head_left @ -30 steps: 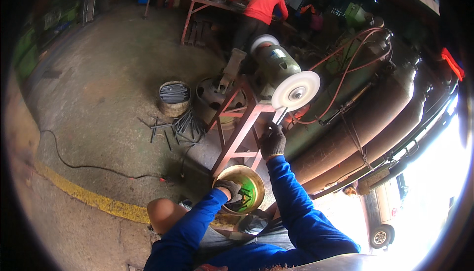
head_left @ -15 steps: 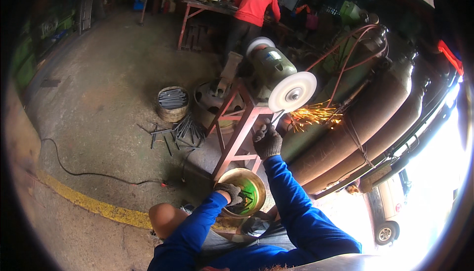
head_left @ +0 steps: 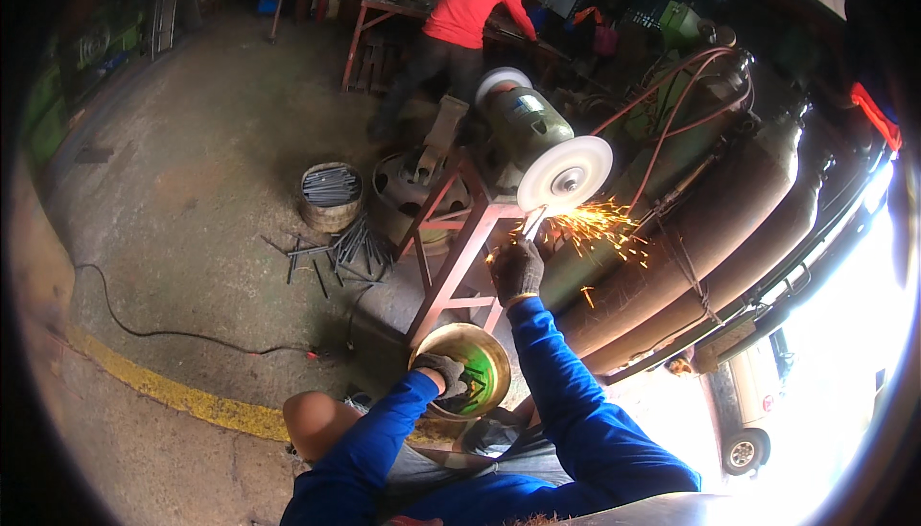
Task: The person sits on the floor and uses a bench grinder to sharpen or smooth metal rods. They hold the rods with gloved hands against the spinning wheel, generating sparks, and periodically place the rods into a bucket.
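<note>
Your gloved right hand (head_left: 518, 270) is closed around a short rod (head_left: 533, 223), its far end held up to the lower edge of the white grinding wheel (head_left: 566, 177), and orange sparks (head_left: 597, 223) spray off to the right of the contact. The wheel sits on the near end of a bench grinder (head_left: 530, 127), which is mounted on a reddish metal stand (head_left: 444, 284). Your gloved left hand (head_left: 443, 374) is down inside a round tub (head_left: 451, 335) near the foot of that stand, beside some short dark pieces; I cannot tell whether its fingers grip one. Beyond, to your left, a bucket (head_left: 329, 216) holds many dark rods, with more loose rods (head_left: 357, 246) scattered on the floor next to it.
</note>
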